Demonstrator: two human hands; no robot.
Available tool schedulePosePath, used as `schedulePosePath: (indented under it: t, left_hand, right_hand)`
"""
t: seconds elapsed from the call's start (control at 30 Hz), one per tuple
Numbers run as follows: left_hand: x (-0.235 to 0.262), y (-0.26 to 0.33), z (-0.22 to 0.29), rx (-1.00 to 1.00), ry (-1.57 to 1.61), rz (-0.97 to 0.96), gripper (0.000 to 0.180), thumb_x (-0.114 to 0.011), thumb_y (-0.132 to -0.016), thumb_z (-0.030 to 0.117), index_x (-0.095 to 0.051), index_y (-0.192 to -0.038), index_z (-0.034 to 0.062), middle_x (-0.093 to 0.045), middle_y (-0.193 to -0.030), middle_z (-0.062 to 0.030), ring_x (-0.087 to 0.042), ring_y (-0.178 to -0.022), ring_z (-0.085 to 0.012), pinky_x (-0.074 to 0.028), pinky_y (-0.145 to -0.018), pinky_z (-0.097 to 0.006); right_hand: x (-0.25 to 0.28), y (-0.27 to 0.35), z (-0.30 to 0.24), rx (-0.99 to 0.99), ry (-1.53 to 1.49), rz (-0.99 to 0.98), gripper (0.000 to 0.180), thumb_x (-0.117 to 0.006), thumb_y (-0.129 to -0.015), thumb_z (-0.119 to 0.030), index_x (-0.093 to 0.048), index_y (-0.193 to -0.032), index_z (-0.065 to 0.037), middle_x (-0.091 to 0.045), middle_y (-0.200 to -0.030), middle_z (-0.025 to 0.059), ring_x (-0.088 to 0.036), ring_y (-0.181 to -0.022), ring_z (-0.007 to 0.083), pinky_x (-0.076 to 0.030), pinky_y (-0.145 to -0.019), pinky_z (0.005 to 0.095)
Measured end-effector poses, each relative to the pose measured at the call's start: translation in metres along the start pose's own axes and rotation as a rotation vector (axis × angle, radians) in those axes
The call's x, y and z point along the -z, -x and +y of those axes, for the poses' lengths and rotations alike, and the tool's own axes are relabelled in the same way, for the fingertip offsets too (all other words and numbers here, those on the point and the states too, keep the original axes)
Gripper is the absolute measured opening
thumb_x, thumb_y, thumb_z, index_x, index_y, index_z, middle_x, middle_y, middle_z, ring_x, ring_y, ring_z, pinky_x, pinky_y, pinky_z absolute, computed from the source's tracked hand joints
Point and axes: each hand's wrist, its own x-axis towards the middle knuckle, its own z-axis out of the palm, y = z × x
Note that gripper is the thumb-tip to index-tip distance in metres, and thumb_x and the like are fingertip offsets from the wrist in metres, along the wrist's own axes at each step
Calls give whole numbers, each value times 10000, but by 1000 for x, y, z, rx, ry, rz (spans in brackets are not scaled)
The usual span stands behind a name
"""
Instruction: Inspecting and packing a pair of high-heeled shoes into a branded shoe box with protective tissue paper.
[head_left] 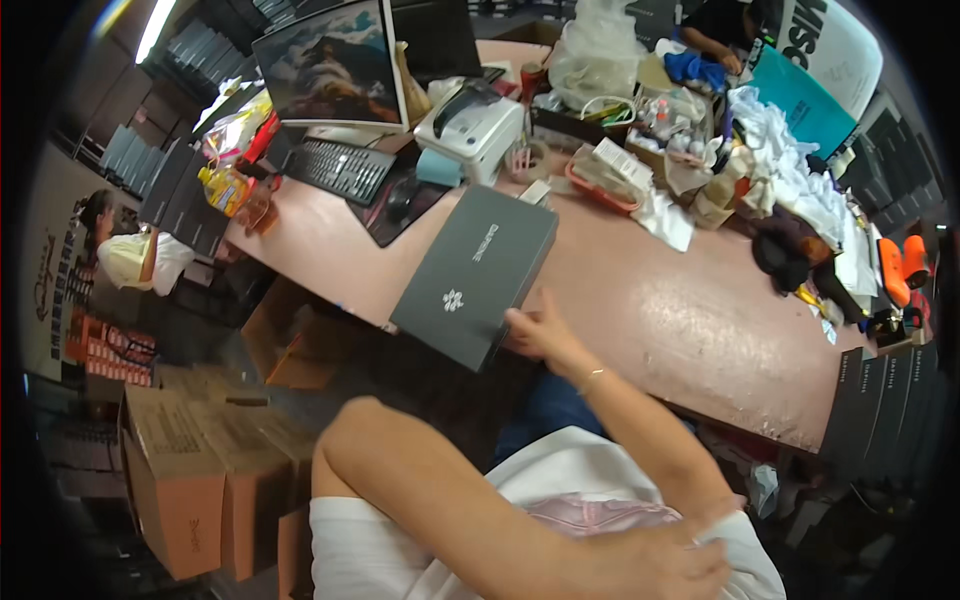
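A dark grey shoebox (470, 275) lies aslant on the pinkish table, its near end jutting past the table's edge. It has pale lettering and a flower mark on the lid. Against the box's right side is my right hand (540, 335), thumb and forefinger apart, with a fingertip at the edge; the hand does not wrap round the box. My left arm reaches across my body to the lower right. There my left hand (680, 560) is near my right upper arm and white sleeve, its fingers smeared by motion.
Behind the box stand a label printer (470, 130), a keyboard (340, 168) and a monitor (330, 65). Clutter and crumpled white paper (770, 125) cover the far right. Cardboard cartons (180, 460) stand at lower left; more dark boxes (880, 400) line the right. Another person's hand (728, 60) shows far back.
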Motion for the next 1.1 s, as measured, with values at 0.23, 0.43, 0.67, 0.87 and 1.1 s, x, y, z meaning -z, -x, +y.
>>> schedulePosePath:
  t: [0.23, 0.43, 0.67, 0.87, 1.1]
  left_hand:
    - [-18, 166, -115, 1273, -468, 534, 588, -705, -798, 156, -474, -1307, -24, -487, -1324, -206, -498, -1193, -337, -386, -1012, -403]
    - [-161, 225, -151, 1492, 389, 550, 557, -675, -856, 228, -481, -1278, -81, -569, -1241, -213, -543, -1157, -304, -413, -983, -385]
    - [-211, 74, -187, 1359, 1651, 888, 529, -643, -896, 380, -533, -1245, -3, -607, -1168, -73, -548, -1084, -189, -412, -948, -341]
    - [-189, 49, -187, 1255, 1342, 829, 676, -658, -893, 300, -335, -1409, 5, -377, -1438, -125, -325, -1345, -241, -324, -1073, -378]
    - [-105, 135, -187, 943, 1301, 717, 938, -701, -817, 381, -149, -1521, 99, -262, -1517, -176, -303, -1384, -285, -261, -1110, -432]
  right_hand:
    - [-18, -25, 17, 51, -134, 212, 798, -819, -728, -230, -340, -1306, 42, -569, -981, 139, -604, -849, 224, -510, -633, 297]
    - [153, 86, 21, -61, -141, 152, 380, -780, -781, -193, -524, -1014, -35, -590, -901, 59, -569, -718, 113, -436, -539, 227]
    - [269, 215, -2, -39, -99, 457, 403, -644, -893, -373, -603, -1008, 12, -640, -938, 71, -630, -812, 140, -516, -703, 263]
    - [238, 245, -52, 232, -596, 536, 455, -554, -940, -381, -562, -1190, -1, -631, -1105, 112, -622, -983, 176, -507, -855, 312]
    - [113, 165, -19, 325, 416, 138, 558, -741, -797, -282, -526, -1250, -37, -564, -1169, 185, -568, -1051, 320, -453, -908, 385]
